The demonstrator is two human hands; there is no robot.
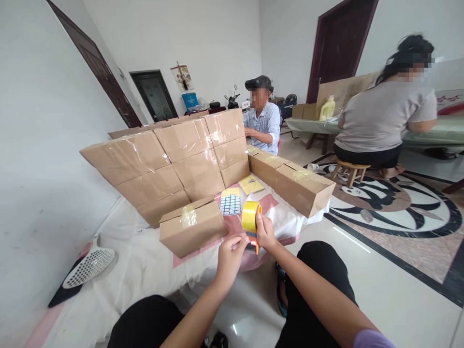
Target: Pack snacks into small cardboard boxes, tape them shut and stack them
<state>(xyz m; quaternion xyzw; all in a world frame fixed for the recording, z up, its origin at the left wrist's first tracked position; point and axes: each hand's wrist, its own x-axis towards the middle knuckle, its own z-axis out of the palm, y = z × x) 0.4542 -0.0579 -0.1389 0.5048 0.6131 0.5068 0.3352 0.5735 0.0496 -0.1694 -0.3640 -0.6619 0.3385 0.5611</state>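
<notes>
My right hand (265,231) grips an orange tape dispenser carrying a roll of yellow tape (250,216), held just above the low table's near edge. My left hand (229,251) is closed in a pinch beside it, fingers at the tape's loose end below the roll. A small cardboard box (192,225) with a yellow tape strip on top sits just left of my hands. A sheet of blue-and-white labels (230,204) lies behind the roll.
Stacked taped boxes (170,159) form a wall at the back left; more boxes (293,183) line the right. A white-covered low table (145,261) holds them. A white mesh scoop (89,266) lies at left. Two people sit beyond, one on a wooden stool (350,170).
</notes>
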